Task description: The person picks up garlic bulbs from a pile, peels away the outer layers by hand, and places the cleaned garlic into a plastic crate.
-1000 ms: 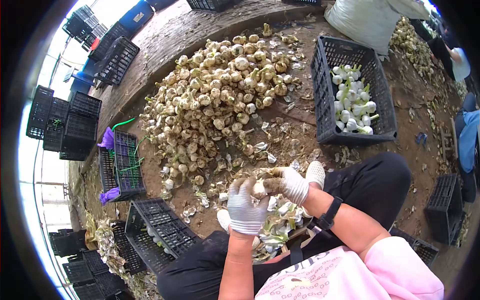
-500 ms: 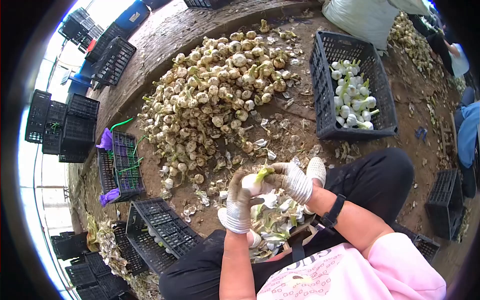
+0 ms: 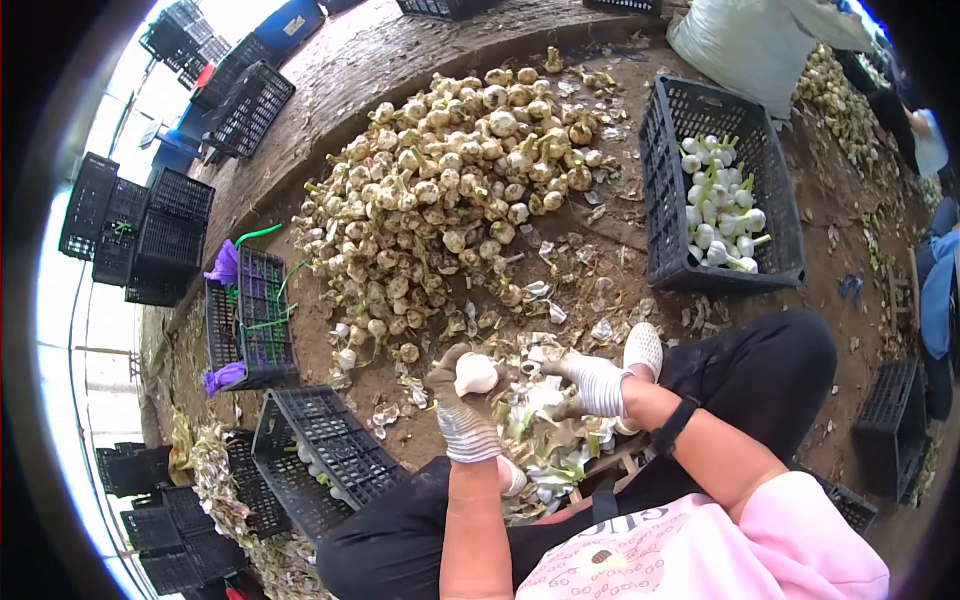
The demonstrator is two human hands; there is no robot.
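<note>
My left hand (image 3: 462, 408), in a soiled glove with a ribbed white cuff, is closed around a peeled white garlic bulb (image 3: 476, 374). To its right, my right hand (image 3: 592, 384) is in a matching glove, its thumb and fingers apart, just above a heap of garlic skins and leaves (image 3: 540, 430) between my legs. Loose skin lies close to its fingertips; no bulb is in this hand. Beyond my hands spreads a large pile of unpeeled garlic (image 3: 430, 200). At the right, a black crate (image 3: 722, 278) holds clean white bulbs (image 3: 715, 215).
A tipped black crate (image 3: 335, 440) lies beside my left knee. Another crate (image 3: 265, 320) with purple and green ties stands left of the pile. Stacked crates (image 3: 140, 230) are farther left. A white sack (image 3: 735, 50) and a person in blue (image 3: 938, 290) are at the right.
My hands have moved apart. The green-tipped outer leaf has come off the bulb, which now stays in my left hand alone. My right hand has shifted right, over the skins.
</note>
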